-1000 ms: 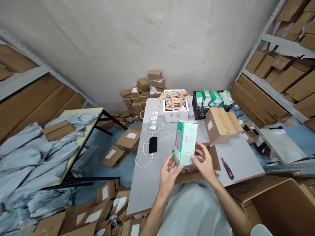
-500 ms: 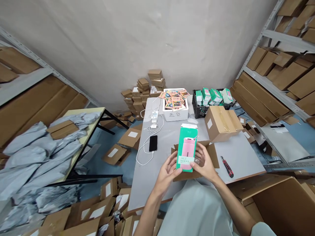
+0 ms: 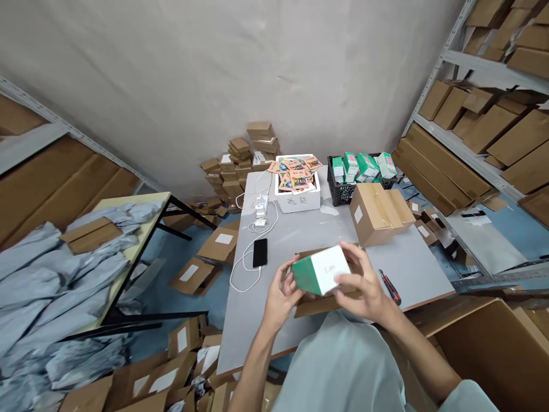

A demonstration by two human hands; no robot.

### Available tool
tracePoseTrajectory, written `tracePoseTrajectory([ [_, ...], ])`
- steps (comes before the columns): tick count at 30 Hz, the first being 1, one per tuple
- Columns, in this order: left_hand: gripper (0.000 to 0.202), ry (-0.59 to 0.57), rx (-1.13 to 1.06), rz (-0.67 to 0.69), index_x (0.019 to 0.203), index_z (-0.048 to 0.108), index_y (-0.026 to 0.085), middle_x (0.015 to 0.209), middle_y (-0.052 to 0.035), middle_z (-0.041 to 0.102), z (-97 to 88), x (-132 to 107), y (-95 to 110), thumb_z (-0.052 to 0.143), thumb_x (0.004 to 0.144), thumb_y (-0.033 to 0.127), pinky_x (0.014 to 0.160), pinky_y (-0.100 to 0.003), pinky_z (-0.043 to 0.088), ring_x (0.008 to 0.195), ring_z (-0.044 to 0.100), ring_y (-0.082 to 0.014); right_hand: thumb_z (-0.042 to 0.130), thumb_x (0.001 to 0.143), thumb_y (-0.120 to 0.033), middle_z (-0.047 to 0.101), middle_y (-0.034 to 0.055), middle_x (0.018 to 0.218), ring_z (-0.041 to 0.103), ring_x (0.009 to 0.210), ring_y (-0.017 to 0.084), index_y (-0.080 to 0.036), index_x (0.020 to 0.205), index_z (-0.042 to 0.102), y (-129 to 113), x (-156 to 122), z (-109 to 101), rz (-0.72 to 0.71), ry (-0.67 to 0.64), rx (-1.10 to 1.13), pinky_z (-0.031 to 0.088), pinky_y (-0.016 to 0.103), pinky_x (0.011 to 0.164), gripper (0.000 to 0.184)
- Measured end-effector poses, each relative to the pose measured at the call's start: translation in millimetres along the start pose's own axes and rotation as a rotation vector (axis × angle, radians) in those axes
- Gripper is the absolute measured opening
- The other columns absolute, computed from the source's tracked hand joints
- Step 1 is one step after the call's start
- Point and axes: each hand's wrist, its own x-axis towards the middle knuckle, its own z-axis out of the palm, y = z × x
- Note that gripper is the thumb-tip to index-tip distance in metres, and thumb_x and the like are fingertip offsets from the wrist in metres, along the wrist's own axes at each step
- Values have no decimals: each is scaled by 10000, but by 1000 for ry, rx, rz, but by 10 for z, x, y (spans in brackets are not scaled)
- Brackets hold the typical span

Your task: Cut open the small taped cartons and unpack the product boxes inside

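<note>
Between my two hands I hold a green and white product box [image 3: 319, 271], turned so that its white end with small red print faces me. My left hand [image 3: 281, 294] grips the green side at the left. My right hand [image 3: 362, 284] has its thumb and fingers around the white end. Directly below the product box, an open cardboard carton [image 3: 317, 308] lies on the grey table [image 3: 251, 312], largely covered by the hands and the box. A red and black utility knife [image 3: 390, 287] rests to the right of my right hand.
A phone [image 3: 259, 253] with a white cable lies left. Behind stand a white bin [image 3: 298, 201] of orange packets, a black crate [image 3: 341, 191] of green boxes and a taped carton [image 3: 377, 214]. Grey mailing bags [image 3: 86, 274] cover a side table; cartons fill the shelves and floor.
The product box has been tipped from upright, with its pink picture facing me, to lying sideways with an end towards me. My right hand has shifted to that end. The view has swung slightly right.
</note>
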Motion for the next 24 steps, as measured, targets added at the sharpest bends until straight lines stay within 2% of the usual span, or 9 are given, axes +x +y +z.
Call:
tracePoseTrajectory([
  [2,690,50,56,81,1293,638,260,1708,-195,553,-68,73,12,1010,725,384,1119,-414,635,1478,661,-366,912,823,-168,537,57,1736,633,1516,377,-374,1049,838,50,-198,43,-42,-41,-62,612,619,1175,315],
  [5,583,69,141,155,1261,659,259,1696,-188,568,-142,161,52,952,767,357,1171,-410,596,1495,650,-347,907,831,-144,539,63,1741,633,1516,388,-382,1055,834,141,-441,73,-29,-50,-131,638,617,1128,335],
  [9,560,-25,182,124,1294,693,244,1663,-176,602,-90,199,61,899,775,281,1219,-423,560,1515,635,-339,887,851,-177,577,103,1708,656,1490,388,-344,1028,789,180,-523,26,3,50,-187,655,605,1090,262],
  [11,626,-116,155,25,1322,696,235,1594,-181,655,23,166,6,921,738,254,1173,-439,597,1442,689,-349,863,879,-191,572,128,1709,643,1504,385,-331,1070,755,167,-481,-39,-12,125,-195,630,616,1119,260],
  [13,702,-237,102,-102,1329,695,224,1458,-173,730,191,91,-88,976,686,254,1075,-454,652,1282,772,-351,843,915,-222,563,150,1712,598,1549,381,-323,1153,724,168,-442,-127,17,205,-189,576,638,1182,284],
  [16,745,-440,-33,-278,1301,695,216,1276,-146,777,499,-67,-259,1050,656,326,935,-450,694,1098,815,-333,833,961,-324,513,176,1744,540,1599,365,-312,1400,656,241,-503,-258,212,344,-175,518,632,1250,473],
  [18,732,-531,-128,-364,1285,700,216,1271,-153,770,691,-152,-359,1066,672,381,928,-436,690,1146,798,-339,840,968,-427,478,190,1767,577,1569,355,-313,1594,531,320,-655,-313,398,451,-126,534,614,1247,708],
  [20,735,-557,-184,-424,1269,706,218,1291,-166,760,836,-183,-432,1081,665,404,956,-426,680,1220,774,-349,848,957,-509,493,197,1759,638,1510,357,-316,1686,439,385,-865,-325,548,519,-63,577,599,1213,858],
  [24,766,-533,-198,-450,1253,699,231,1298,-173,752,975,-45,-495,1104,631,418,970,-419,674,1294,744,-371,886,922,-520,644,182,1636,728,1401,404,-339,1656,550,446,-1202,-259,653,525,20,708,554,1027,827],
])
